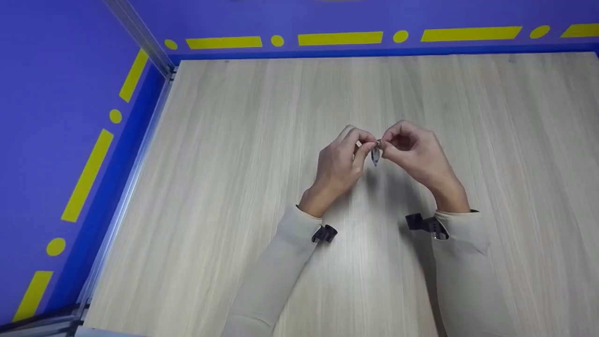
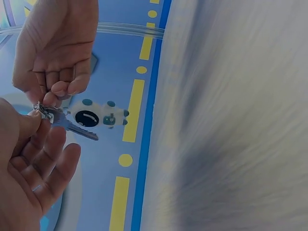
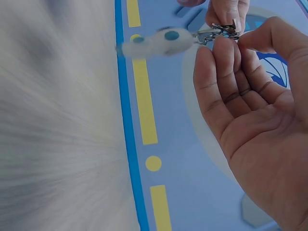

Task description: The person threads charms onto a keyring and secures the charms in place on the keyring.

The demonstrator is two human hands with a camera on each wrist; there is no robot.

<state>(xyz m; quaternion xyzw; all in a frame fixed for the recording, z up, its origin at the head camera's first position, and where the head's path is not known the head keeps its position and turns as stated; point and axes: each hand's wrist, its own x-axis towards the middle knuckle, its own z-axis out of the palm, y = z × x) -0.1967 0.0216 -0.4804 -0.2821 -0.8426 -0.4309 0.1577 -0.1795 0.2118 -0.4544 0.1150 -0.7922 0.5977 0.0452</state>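
Both hands meet over the table. My left hand (image 1: 339,159) pinches a small metal key ring (image 2: 43,111) between thumb and forefinger. From the other side, my right hand (image 1: 419,152) pinches at the same ring with thumb and fingertip. A silver key (image 2: 79,130) hangs from it, blade downward. Also hanging there is a white figure charm (image 3: 166,42) with teal patches and a dark face panel, blurred in the right wrist view. In the head view the hanging bunch (image 1: 376,157) is small, and the fingertips cover much of the ring.
Below the hands spreads a pale wood-grain table (image 1: 234,164). Blue panels (image 1: 56,93) with yellow dashes and dots rise at the left and back, with a metal rail (image 1: 135,168) along the left edge. Dark straps with small cameras (image 1: 426,224) sit at the sleeve cuffs.
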